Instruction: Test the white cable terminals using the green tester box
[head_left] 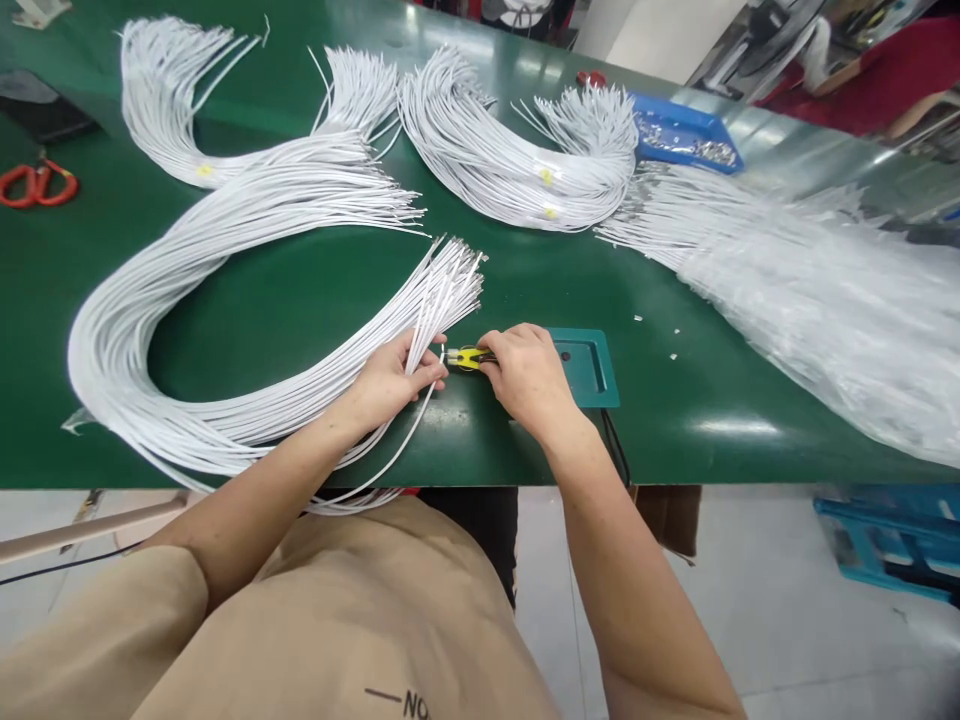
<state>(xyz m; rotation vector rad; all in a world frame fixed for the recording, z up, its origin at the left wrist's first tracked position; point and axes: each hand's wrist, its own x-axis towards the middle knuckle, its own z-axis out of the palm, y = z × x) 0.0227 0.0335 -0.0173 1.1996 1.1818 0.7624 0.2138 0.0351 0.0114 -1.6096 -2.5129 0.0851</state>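
My left hand [397, 380] is closed on a few white wires [426, 325], with one wire's end held up between thumb and fingers. In my right hand [525, 375] is a pair of small yellow-and-black pliers [471, 358], its jaws pointing left at that wire end. Whether the jaws touch the wire is too small to tell. A large curved bundle of white wires [112, 330] loops around on the left, and its near ends lie just beyond my left hand. Under and beside my right hand sits a teal tray [607, 370].
More wire bundles [517, 180] lie at the back. A blue tray of small metal parts [679, 135] stands behind them. Plastic-wrapped wires [825, 290] cover the right side. Red-handled scissors [37, 185] rest at far left. A person in a red sleeve [885, 80] is at upper right.
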